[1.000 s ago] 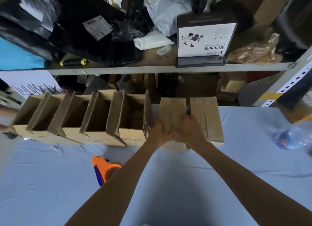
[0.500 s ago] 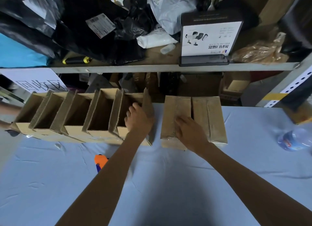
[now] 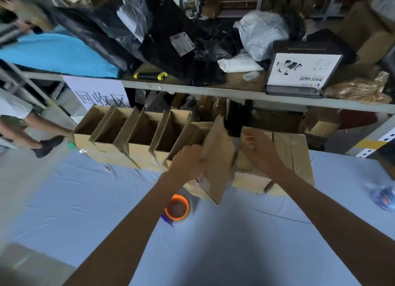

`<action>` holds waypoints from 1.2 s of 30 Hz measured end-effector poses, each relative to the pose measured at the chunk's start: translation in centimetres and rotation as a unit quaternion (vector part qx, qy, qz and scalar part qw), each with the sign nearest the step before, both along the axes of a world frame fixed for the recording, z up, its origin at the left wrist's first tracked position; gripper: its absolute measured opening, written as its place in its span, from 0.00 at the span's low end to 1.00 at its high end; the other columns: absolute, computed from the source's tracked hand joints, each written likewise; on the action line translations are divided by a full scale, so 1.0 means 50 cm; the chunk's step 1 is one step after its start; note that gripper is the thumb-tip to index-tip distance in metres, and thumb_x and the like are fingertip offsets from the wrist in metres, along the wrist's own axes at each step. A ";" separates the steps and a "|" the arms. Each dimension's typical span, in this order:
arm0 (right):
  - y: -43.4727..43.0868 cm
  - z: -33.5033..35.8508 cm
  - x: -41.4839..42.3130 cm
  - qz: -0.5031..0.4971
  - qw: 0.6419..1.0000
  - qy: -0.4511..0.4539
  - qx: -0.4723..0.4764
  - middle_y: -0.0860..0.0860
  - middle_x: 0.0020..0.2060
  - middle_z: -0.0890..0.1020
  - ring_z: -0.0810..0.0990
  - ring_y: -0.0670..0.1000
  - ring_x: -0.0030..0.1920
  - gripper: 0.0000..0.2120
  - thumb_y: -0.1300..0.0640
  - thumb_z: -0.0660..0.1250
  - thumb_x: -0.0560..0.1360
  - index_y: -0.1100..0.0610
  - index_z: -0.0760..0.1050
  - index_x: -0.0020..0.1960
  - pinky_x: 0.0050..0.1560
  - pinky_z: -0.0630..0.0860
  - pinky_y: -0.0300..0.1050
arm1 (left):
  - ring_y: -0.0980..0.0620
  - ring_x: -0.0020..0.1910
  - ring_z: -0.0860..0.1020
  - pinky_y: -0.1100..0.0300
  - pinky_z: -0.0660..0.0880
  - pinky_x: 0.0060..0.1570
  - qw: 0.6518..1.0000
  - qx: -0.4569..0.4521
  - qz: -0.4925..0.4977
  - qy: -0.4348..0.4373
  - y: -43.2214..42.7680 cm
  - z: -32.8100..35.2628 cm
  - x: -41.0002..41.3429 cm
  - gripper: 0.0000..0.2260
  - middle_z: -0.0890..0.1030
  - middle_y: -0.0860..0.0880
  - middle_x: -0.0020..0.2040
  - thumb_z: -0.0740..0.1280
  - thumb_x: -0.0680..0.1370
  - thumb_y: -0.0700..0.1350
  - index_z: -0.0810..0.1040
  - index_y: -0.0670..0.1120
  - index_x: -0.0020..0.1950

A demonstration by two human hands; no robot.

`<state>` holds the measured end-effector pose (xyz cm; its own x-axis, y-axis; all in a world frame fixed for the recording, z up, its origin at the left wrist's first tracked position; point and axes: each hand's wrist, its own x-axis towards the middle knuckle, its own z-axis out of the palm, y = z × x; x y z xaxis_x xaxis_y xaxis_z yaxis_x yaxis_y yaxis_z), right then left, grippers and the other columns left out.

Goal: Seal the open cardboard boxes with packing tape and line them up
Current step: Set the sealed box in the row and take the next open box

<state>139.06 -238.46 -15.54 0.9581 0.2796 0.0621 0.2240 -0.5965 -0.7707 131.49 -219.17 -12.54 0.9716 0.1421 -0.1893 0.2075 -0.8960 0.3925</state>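
A person's two hands work at a table (image 3: 64,200) covered in pale blue cloth, where cardboard boxes stand in a row along the far edge. The left hand (image 3: 188,160) grips the near edge of a raised flap (image 3: 218,157) on an open box, fingers curled round the cardboard. The right hand (image 3: 259,151) lies on top of a closed box (image 3: 252,178) just beside it, fingers spread and fairly straight, though motion blur softens them. A second closed box (image 3: 297,155) touches the first on its right side. To the left, four open boxes (image 3: 136,131) stand side by side with flaps upright, making five open and two closed, seven in all. One tape dispenser (image 3: 177,207) with an orange core lies on the cloth near the left forearm, in front of the box being handled. One plastic bottle (image 3: 383,197) lies at the table's right edge. Behind the row, a metal shelf (image 3: 192,90) carries black bags (image 3: 162,42), one white bag (image 3: 261,32) and one printed carton (image 3: 303,69). A paper sign (image 3: 100,93) hangs from its rail. A second person's legs (image 3: 32,127) show at far left.
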 end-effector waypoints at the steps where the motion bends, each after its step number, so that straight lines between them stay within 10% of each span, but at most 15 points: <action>1: 0.031 0.030 -0.009 -0.001 0.999 -0.011 0.035 0.52 0.55 0.76 0.75 0.47 0.51 0.16 0.53 0.66 0.76 0.55 0.73 0.62 0.48 0.69 0.29 | 0.42 0.50 0.78 0.54 0.71 0.43 1.000 -0.002 -0.024 -0.006 0.020 0.011 -0.018 0.06 0.80 0.43 0.50 0.64 0.75 0.44 0.76 0.43 0.48; 7: 0.193 0.130 -0.075 -0.025 0.997 0.044 -0.064 0.50 0.42 0.79 0.77 0.50 0.42 0.21 0.39 0.65 0.71 0.56 0.76 0.49 0.41 0.72 0.45 | 0.46 0.50 0.78 0.56 0.73 0.45 0.984 0.032 -0.168 -0.044 0.148 0.055 -0.126 0.09 0.81 0.44 0.49 0.62 0.76 0.44 0.77 0.43 0.53; 17: 0.371 0.093 -0.312 -0.225 0.973 0.050 -0.036 0.58 0.35 0.79 0.80 0.58 0.39 0.06 0.62 0.62 0.74 0.62 0.76 0.41 0.40 0.79 0.51 | 0.46 0.62 0.69 0.53 0.70 0.63 0.951 -0.117 -0.068 -0.279 0.404 -0.018 -0.304 0.17 0.73 0.46 0.62 0.72 0.72 0.47 0.77 0.50 0.60; 20: 0.424 0.070 -0.364 -0.252 0.967 0.044 0.003 0.59 0.38 0.80 0.81 0.58 0.40 0.05 0.63 0.61 0.75 0.63 0.76 0.44 0.45 0.80 0.57 | 0.51 0.59 0.71 0.55 0.75 0.55 0.919 -0.338 0.064 -0.191 0.470 -0.033 -0.338 0.28 0.71 0.52 0.59 0.73 0.63 0.56 0.69 0.54 0.60; 23: 0.478 0.049 -0.401 -0.264 0.963 0.047 0.025 0.58 0.39 0.80 0.80 0.57 0.41 0.07 0.59 0.62 0.76 0.62 0.75 0.46 0.45 0.79 0.57 | 0.49 0.56 0.76 0.50 0.81 0.47 0.909 -0.390 0.069 -0.126 0.541 -0.056 -0.364 0.30 0.76 0.53 0.56 0.78 0.65 0.44 0.69 0.50 0.63; 28: 0.547 0.011 -0.420 -0.249 0.965 0.071 0.036 0.52 0.40 0.78 0.75 0.47 0.36 0.03 0.61 0.61 0.76 0.57 0.73 0.48 0.31 0.68 0.36 | 0.53 0.60 0.73 0.56 0.78 0.53 0.901 -0.398 0.132 -0.114 0.617 -0.098 -0.387 0.26 0.74 0.54 0.63 0.75 0.70 0.39 0.71 0.50 0.65; 36: 0.612 -0.008 -0.396 -0.168 0.977 0.107 0.079 0.54 0.40 0.79 0.80 0.55 0.40 0.02 0.61 0.63 0.76 0.58 0.72 0.49 0.43 0.79 0.48 | 0.48 0.58 0.76 0.62 0.78 0.50 0.905 -0.388 0.138 -0.108 0.705 -0.133 -0.378 0.19 0.78 0.45 0.57 0.75 0.69 0.36 0.78 0.42 0.59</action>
